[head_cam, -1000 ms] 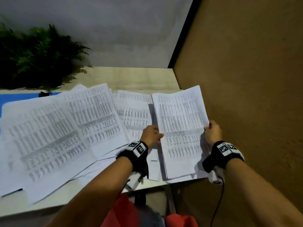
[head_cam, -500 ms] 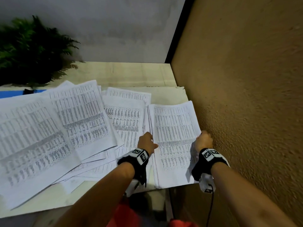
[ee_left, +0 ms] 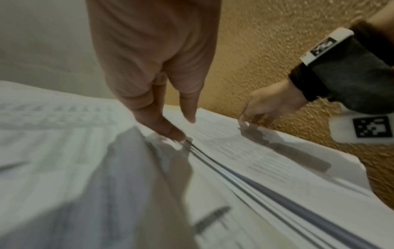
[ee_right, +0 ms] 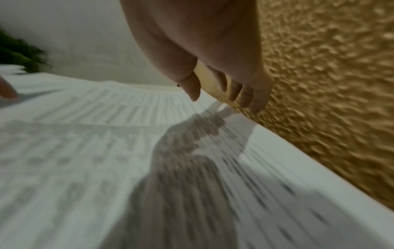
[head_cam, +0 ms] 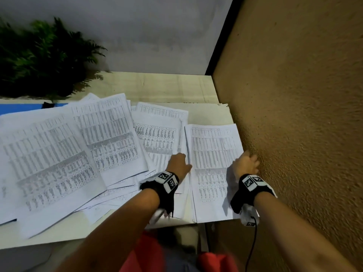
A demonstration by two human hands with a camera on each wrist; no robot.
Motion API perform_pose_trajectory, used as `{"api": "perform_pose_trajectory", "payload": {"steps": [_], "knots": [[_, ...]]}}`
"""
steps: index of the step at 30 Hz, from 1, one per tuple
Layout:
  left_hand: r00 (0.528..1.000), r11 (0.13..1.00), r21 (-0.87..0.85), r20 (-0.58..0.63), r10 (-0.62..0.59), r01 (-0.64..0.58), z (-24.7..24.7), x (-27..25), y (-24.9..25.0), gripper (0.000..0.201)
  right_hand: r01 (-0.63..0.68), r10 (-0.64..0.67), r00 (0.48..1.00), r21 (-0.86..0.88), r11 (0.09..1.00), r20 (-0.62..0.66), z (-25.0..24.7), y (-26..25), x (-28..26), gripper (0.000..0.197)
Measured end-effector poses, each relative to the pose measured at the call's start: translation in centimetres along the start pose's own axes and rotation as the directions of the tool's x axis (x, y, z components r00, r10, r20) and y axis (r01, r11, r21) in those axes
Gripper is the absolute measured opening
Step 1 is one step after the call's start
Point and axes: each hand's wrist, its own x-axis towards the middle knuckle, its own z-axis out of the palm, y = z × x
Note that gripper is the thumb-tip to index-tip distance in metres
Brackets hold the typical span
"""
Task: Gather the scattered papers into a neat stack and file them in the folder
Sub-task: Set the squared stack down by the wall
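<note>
Two hands [head_cam: 179,163] beside stacked papers [head_cam: 212,167]

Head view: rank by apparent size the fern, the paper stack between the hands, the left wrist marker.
1. Fern, though the frame edge cuts it off.
2. Paper stack, somewhat smaller than the fern; it lies nearer the camera, so true sizes are unsure.
3. Left wrist marker, plainly smallest.
</note>
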Motion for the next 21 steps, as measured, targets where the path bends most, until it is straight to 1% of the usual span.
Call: {"api": "perform_pose_trajectory", "payload": {"steps": [1,2,3,4,5,7,10,11,12,13,14,15,16,18,19,21], "knots": [[0.998,0.997,-0.068,-0.05,0.03,-0.033,-1.3,-0.1,-0.3,0.011,0.046,-0.044,0.998,0.034,0.998,-0.033,-0.2,-1.2,-0.4,0.046],[0.995,0.995,-0.099,-0.096,0.02,-0.03,-3.0,-0.1,-0.7,0.021,0.109,-0.105,0.993,0.073,0.991,-0.056,-0.3,-2.5,-0.9,0.046],[0.988,0.994,-0.099,-0.153,0.03,-0.046,-4.9,-0.3,-1.4,0.027,0.174,-0.169,0.984,0.114,0.978,-0.055,-0.3,-4.0,-1.4,0.046],[0.982,0.996,-0.081,-0.19,0.012,-0.027,-7.0,-0.6,-2.4,0.028,0.235,-0.233,0.972,0.149,0.96,-0.033,-0.2,-5.7,-2.3,0.047],[0.972,0.998,-0.058,-0.233,0.008,-0.022,-9.0,-0.8,-3.5,0.028,0.288,-0.294,0.956,0.191,0.938,0.004,0.0,-7.3,-2.9,0.047],[0.957,0.999,-0.006,-0.286,-0.05,0.05,-13.0,-1.0,-6.7,0.029,0.364,-0.403,0.91,0.276,0.89,0.098,1.0,-10.5,-4.4,0.045],[0.932,0.973,0.111,-0.325,-0.158,0.204,-18.1,-1.6,-12.5,0.033,0.368,-0.472,0.837,0.351,0.861,0.278,3.4,-14.1,-6.9,0.043],[0.914,0.95,0.156,-0.352,-0.201,0.269,-19.7,-2.0,-14.5,0.035,0.371,-0.49,0.803,0.359,0.856,0.338,4.3,-15.1,-7.8,0.044],[0.884,0.912,0.205,-0.39,-0.258,0.356,-20.9,-2.4,-16.1,0.038,0.382,-0.505,0.774,0.353,0.854,0.383,5.2,-15.9,-8.6,0.045],[0.844,0.866,0.233,-0.435,-0.314,0.442,-22.5,-2.9,-18.2,0.044,0.396,-0.515,0.75,0.342,0.852,0.415,6.4,-16.9,-9.4,0.047],[0.808,0.83,0.241,-0.472,-0.353,0.503,-23.0,-3.3,-19.0,0.052,0.395,-0.512,0.747,0.337,0.855,0.423,6.6,-17.0,-9.8,0.049],[0.763,0.799,0.213,-0.507,-0.402,0.562,-24.0,-3.7,-20.3,0.06,0.387,-0.507,0.749,0.34,0.857,0.426,7.3,-17.6,-10.2,0.05],[0.71,0.772,0.148,-0.528,-0.467,0.618,-25.1,-4.3,-21.7,0.068,0.365,-0.494,0.756,0.349,0.863,0.429,8.2,-18.6,-10.8,0.052],[0.617,0.724,-0.006,-0.518,-0.592,0.69,-26.6,-5.1,-23.3,0.084,0.324,-0.472,0.777,0.379,0.867,0.416,9.1,-19.9,-11.7,0.055],[0.58,0.703,-0.094,-0.494,-0.648,0.705,-27.2,-5.3,-24.3,0.09,0.298,-0.463,0.785,0.404,0.865,0.412,9.6,-20.8,-12.1,0.056],[0.525,0.666,-0.257,-0.445,-0.725,0.7,-28.0,-5.3,-25.5,0.099,0.237,-0.44,0.797,0.456,0.858,0.413,10.2,-22.4,-12.8,0.056]]}}
